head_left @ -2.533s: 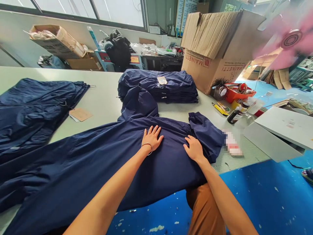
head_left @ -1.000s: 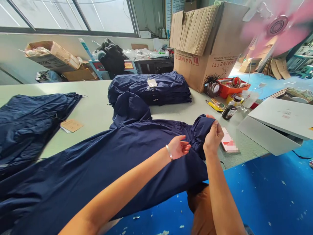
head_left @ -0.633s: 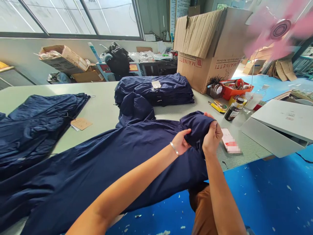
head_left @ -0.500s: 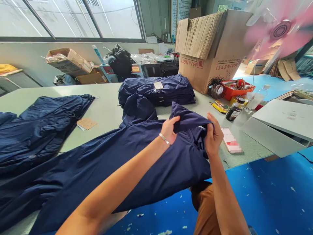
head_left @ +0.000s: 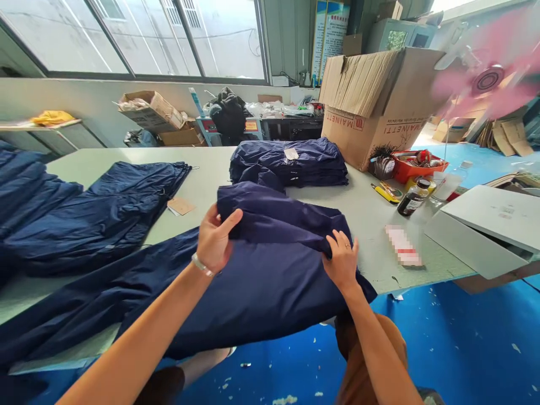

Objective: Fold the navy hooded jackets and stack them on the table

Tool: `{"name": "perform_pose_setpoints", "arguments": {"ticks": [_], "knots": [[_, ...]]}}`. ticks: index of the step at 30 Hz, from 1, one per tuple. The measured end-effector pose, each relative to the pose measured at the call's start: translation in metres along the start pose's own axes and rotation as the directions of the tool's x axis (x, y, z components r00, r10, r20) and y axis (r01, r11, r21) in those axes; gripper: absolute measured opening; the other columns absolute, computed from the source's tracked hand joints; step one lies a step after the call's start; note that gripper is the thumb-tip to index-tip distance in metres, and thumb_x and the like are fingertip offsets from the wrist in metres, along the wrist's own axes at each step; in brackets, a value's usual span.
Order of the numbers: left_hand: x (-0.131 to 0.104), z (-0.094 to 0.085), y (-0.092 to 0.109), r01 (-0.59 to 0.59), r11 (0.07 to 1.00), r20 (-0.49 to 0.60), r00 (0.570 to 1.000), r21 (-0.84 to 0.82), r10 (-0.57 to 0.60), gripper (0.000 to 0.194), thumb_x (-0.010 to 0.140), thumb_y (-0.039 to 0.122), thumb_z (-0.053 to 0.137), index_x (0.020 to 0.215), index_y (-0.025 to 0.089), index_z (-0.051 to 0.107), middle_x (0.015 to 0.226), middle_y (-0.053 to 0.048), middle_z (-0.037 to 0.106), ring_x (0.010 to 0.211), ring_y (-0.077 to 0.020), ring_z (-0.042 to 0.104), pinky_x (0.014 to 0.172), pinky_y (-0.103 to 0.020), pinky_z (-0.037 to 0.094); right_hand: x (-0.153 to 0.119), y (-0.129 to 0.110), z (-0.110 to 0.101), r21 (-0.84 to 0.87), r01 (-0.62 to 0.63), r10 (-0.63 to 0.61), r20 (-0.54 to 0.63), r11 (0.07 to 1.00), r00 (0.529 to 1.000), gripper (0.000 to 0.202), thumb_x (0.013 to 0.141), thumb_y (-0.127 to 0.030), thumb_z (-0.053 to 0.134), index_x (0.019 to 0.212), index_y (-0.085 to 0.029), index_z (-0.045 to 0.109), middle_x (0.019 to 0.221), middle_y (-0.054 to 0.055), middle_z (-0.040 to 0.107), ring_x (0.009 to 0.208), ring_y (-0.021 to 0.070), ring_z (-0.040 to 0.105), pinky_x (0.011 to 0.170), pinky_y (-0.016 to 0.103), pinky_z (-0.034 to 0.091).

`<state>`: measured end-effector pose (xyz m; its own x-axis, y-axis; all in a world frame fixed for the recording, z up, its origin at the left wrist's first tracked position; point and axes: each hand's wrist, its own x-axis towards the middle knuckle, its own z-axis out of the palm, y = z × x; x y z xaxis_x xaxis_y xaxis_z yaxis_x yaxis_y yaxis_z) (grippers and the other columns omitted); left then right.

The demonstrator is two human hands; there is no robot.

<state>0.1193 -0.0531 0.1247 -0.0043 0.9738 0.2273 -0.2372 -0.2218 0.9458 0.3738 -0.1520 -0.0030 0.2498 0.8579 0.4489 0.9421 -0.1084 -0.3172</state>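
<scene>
A navy garment (head_left: 253,287) lies spread over the table's near edge, part of it hanging below. My left hand (head_left: 216,239), with a silver bracelet at the wrist, grips the left end of a raised, folded part of this garment, thumb on top. At the right end of that part, my right hand (head_left: 341,260) pinches the cloth, a ring on one finger. Between the two hands the fabric stretches in a loose band. Behind it sits a folded navy stack (head_left: 291,166) with a paper tag (head_left: 291,153) on top.
More navy garments (head_left: 105,214) with a tan tag (head_left: 181,206) lie at left on the pale table (head_left: 211,160). Toward the right are a large carton (head_left: 375,107), an orange basket (head_left: 417,164), a dark bottle (head_left: 413,198), a yellow cutter (head_left: 383,193), a phone (head_left: 403,246), a white box (head_left: 485,225) and a spinning pink fan (head_left: 488,80).
My left hand has moved left and my right hand left and down, so the held cloth is spread wider between them. The view has shifted left.
</scene>
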Motion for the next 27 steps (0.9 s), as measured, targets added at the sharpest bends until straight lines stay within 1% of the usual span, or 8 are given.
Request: {"name": "perform_pose_setpoints", "arguments": {"ticks": [4, 6, 8, 11, 17, 20, 23, 27], "knots": [[-0.015, -0.095, -0.037, 0.274, 0.902, -0.195, 0.956, 0.333, -0.218, 0.059, 0.044, 0.04, 0.093, 0.095, 0.022, 0.069, 0.095, -0.002, 0.074, 0.1, -0.0274, 0.069, 0.097, -0.044, 0.055, -0.024, 0.001, 0.015, -0.068, 0.034, -0.022, 0.167, 0.997, 0.986, 0.063, 0.074, -0.008, 0.053, 0.136, -0.018, 0.058, 0.153, 0.014, 0.045, 0.144, 0.0313, 0.035, 0.12, 0.061, 0.007], [-0.024, -0.135, -0.058, 0.583, 0.704, -0.269, 0.812, 0.404, -0.518, 0.053, 0.038, 0.035, 0.094, 0.081, 0.019, 0.068, 0.083, -0.005, 0.073, 0.09, -0.0291, 0.071, 0.088, -0.047, 0.058, -0.03, 0.005, 0.02, -0.094, 0.018, 0.006, 0.255, 0.995, 0.967, 0.067, 0.07, -0.003, 0.05, 0.135, -0.016, 0.06, 0.155, 0.015, 0.043, 0.145, 0.0315, 0.035, 0.119, 0.061, 0.012], [-0.032, -0.161, -0.074, 0.653, 0.64, -0.233, 0.75, 0.404, -0.619, 0.053, 0.039, 0.034, 0.093, 0.083, 0.018, 0.069, 0.084, -0.007, 0.072, 0.087, -0.0274, 0.071, 0.085, -0.044, 0.059, -0.034, 0.01, 0.024, -0.116, 0.005, 0.033, 0.321, 0.993, 0.947, 0.069, 0.069, -0.001, 0.048, 0.136, -0.015, 0.06, 0.155, 0.017, 0.042, 0.145, 0.0318, 0.035, 0.118, 0.061, 0.015], [-0.037, -0.167, -0.092, 0.608, 0.682, -0.216, 0.789, 0.406, -0.575, 0.057, 0.045, 0.04, 0.092, 0.093, 0.016, 0.071, 0.079, -0.004, 0.071, 0.083, -0.0243, 0.071, 0.079, -0.039, 0.059, -0.037, 0.017, 0.025, -0.13, 0.017, 0.028, 0.34, 0.991, 0.94, 0.072, 0.071, -0.001, 0.045, 0.139, -0.018, 0.058, 0.156, 0.014, 0.041, 0.146, 0.0312, 0.033, 0.118, 0.061, 0.015], [-0.024, -0.123, -0.1, 0.611, 0.629, -0.376, 0.791, 0.48, -0.482, 0.036, 0.06, 0.036, 0.081, 0.086, 0.012, 0.073, 0.072, -0.005, 0.069, 0.089, -0.03, 0.07, 0.078, -0.039, 0.058, -0.038, 0.024, 0.021, -0.11, 0.044, -0.003, 0.343, 0.993, 0.939, 0.072, 0.074, 0.0, 0.041, 0.141, -0.022, 0.055, 0.152, 0.008, 0.049, 0.143, 0.028, 0.037, 0.119, 0.062, 0.012], [-0.019, -0.113, -0.092, 0.33, 0.745, -0.396, 0.913, 0.58, -0.096, 0.039, 0.069, 0.03, 0.073, 0.104, 0.013, 0.071, 0.103, -0.01, 0.073, 0.107, -0.0272, 0.066, 0.096, -0.038, 0.052, -0.038, 0.022, 0.017, -0.124, 0.052, -0.026, 0.205, 0.991, 0.979, 0.067, 0.079, -0.001, 0.039, 0.14, -0.021, 0.056, 0.154, 0.008, 0.046, 0.146, 0.026, 0.033, 0.121, 0.058, 0.012], [-0.019, -0.129, -0.085, 0.053, 0.665, -0.292, 0.922, 0.745, 0.253, 0.052, 0.076, 0.035, 0.067, 0.125, 0.018, 0.063, 0.119, -0.009, 0.069, 0.109, -0.0246, 0.065, 0.103, -0.039, 0.049, -0.04, 0.014, 0.018, -0.112, 0.171, -0.152, 0.159, 0.979, 0.976, 0.067, 0.08, -0.003, 0.042, 0.145, -0.019, 0.051, 0.159, 0.008, 0.038, 0.15, 0.0249, 0.023, 0.123, 0.054, 0.009], [-0.025, -0.177, -0.096, 0.31, 0.573, -0.361, 0.932, 0.759, -0.026, 0.061, 0.067, 0.03, 0.071, 0.125, 0.014, 0.062, 0.101, -0.009, 0.072, 0.091, -0.0243, 0.07, 0.089, -0.039, 0.056, -0.046, 0.008, 0.028, -0.01, 0.183, -0.163, 0.405, 0.983, 0.9, 0.068, 0.081, -0.012, 0.047, 0.148, -0.019, 0.046, 0.159, 0.009, 0.038, 0.149, 0.025, 0.027, 0.123, 0.054, 0.006]]}}
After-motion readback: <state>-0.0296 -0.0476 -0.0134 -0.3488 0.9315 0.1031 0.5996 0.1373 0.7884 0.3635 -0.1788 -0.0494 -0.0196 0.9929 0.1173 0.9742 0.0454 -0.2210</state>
